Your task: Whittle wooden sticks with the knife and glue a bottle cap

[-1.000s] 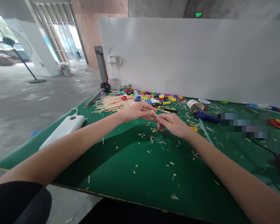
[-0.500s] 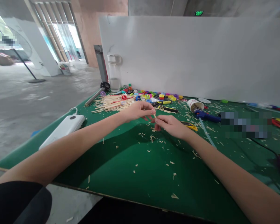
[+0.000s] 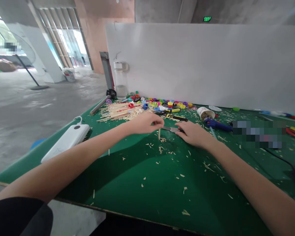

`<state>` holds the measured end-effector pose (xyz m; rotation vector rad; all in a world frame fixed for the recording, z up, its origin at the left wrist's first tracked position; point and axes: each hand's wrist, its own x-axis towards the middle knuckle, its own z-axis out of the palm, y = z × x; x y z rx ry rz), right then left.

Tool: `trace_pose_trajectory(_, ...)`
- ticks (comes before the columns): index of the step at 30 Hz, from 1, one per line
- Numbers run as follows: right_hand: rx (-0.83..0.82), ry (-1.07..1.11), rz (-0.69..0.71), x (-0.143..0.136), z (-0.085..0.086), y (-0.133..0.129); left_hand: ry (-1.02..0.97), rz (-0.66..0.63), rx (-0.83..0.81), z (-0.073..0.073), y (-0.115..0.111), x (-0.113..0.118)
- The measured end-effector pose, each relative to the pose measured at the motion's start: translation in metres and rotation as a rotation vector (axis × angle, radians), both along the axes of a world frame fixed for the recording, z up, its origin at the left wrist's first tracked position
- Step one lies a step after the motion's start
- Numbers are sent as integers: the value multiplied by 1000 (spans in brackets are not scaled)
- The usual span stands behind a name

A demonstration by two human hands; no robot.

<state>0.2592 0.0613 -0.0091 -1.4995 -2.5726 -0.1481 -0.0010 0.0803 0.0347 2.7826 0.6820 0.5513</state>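
Near the middle of the green table, my left hand (image 3: 147, 123) pinches a short wooden stick (image 3: 159, 133) that points down toward the tabletop. To its right, my right hand (image 3: 195, 133) is closed on a utility knife (image 3: 173, 129); its grey metal front and thin blade reach left, close to my left fingertips. The knife's handle is mostly hidden in my palm. Whether the blade touches the stick, I cannot tell. Pale wood shavings (image 3: 160, 149) lie scattered just below the hands.
Behind my hands lie a pile of thin wooden sticks (image 3: 115, 110), colourful bottle caps (image 3: 159, 103) and black-yellow tools (image 3: 175, 117). A glass bottle (image 3: 120, 82) stands at the back. To the right are a tipped paper cup (image 3: 206, 113) and a blue-handled tool (image 3: 218, 125); at left, a white power strip (image 3: 66, 141).
My right hand has let go of the wooden stick and taken hold of the utility knife that lay beside it. The stick now hangs downward from my left fingers.
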Motion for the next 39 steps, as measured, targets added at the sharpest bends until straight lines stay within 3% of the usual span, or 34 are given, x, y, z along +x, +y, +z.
trace_pose_trajectory(6,13,72,12,4,-7,0,30,83,106,4,8,-6)
trace_pose_trajectory(11,-83,201,67,-5,-2,-14,-1,187,-72,0,19,-11)
trace_pose_trajectory(15,-127,165,117,-18,2,-21,-46,164,-171,-1,19,-9)
trace_pose_trajectory(23,-146,142,128,-20,1,-24,-40,140,-115,-4,18,-4)
trace_pose_trajectory(28,-49,139,91,-21,1,-26,-69,142,-191,-7,18,-3)
trace_pose_trajectory(32,14,-3,25,-24,4,-28,-106,124,-259,-8,18,-2)
trace_pose_trajectory(39,32,-24,65,-33,3,-31,-154,158,-312,-15,22,-3)
